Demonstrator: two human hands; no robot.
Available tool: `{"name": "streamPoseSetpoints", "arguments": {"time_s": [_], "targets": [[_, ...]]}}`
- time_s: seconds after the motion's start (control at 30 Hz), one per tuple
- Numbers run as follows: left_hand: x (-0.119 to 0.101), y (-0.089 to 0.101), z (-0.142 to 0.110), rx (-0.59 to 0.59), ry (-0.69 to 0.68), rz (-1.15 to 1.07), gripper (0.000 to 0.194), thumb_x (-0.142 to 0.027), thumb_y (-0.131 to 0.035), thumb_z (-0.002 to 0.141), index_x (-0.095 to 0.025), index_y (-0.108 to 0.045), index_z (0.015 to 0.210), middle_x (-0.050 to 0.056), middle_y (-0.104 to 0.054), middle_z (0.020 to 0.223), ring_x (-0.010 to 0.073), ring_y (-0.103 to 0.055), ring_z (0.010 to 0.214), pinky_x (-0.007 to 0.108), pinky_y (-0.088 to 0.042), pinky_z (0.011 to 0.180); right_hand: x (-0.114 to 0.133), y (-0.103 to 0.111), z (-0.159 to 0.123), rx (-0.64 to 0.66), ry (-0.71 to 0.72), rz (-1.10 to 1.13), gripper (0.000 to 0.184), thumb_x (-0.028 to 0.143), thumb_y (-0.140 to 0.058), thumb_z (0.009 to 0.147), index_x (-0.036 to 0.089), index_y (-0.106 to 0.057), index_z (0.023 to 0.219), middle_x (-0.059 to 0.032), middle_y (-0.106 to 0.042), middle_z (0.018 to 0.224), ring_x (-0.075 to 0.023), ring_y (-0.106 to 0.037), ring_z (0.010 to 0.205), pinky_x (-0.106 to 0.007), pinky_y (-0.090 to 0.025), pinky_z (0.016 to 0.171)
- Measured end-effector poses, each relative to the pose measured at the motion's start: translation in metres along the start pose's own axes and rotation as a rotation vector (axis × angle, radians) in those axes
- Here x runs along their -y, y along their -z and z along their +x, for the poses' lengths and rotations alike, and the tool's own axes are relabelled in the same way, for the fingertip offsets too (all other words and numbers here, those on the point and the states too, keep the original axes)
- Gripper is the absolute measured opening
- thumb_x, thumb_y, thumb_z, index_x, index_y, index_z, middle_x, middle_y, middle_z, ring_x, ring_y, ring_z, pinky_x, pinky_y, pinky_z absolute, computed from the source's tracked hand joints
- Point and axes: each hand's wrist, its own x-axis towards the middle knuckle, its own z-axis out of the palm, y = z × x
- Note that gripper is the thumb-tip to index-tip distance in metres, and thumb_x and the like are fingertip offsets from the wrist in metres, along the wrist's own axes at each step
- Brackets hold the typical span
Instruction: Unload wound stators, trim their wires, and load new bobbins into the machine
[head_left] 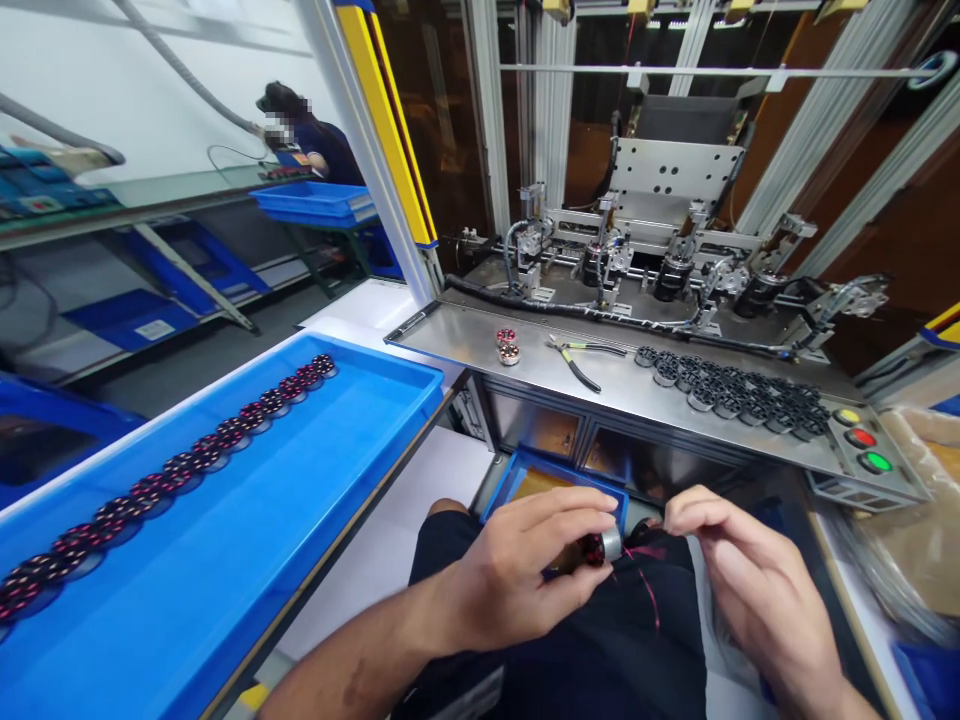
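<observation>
My left hand (540, 560) is closed around a small motor stator (611, 545) with a silver ring and dark red windings, held above my lap. Thin red wires (651, 585) come out of its right side and hang loose. Just to the right, my right hand (742, 570) has thumb and fingers pinched together close to the wires; what lies between the fingertips is too small to make out. On the metal bench ahead, two wound stators (508, 350) stand one behind the other, beside wire cutters (576, 358) with green and black handles.
A blue tray (300, 490) at left bears a row of wound stators (195, 460). Several black stator cores (735, 390) cover the bench's right part, near a button box (870, 450). Behind stands a winding machine (667, 250). A co-worker (322, 145) sits far left.
</observation>
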Motion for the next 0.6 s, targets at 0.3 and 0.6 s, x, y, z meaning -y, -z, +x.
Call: {"name": "streamPoseSetpoints", "arguments": {"time_s": [0.3, 0.6], "targets": [[-0.008, 0.014, -0.003, 0.148, -0.030, -0.092, 0.052, -0.009, -0.070, 0.081, -0.019, -0.056, 0.131, 0.015, -0.074, 0.112, 0.0219, -0.072, 0.104, 0.028, -0.059, 0.091, 0.047, -0.008, 0.024, 0.401, 0.089, -0.342, 0.015, 0.023, -0.053, 0.096, 0.022, -0.057, 0.082, -0.0028, -0.063, 0.082, -0.0161, -0.060, 0.077, -0.030, -0.048, 0.072], [-0.008, 0.023, -0.015, 0.015, 0.075, -0.047, 0.032, -0.010, -0.071, 0.079, -0.015, -0.069, 0.111, 0.017, -0.075, 0.108, 0.0221, -0.074, 0.098, 0.028, -0.061, 0.088, 0.057, -0.006, 0.036, 0.278, 0.591, -0.768, 0.023, 0.038, -0.070, 0.085, 0.021, -0.064, 0.100, -0.0116, -0.069, 0.087, -0.0238, -0.063, 0.077, -0.036, -0.053, 0.064]]}}
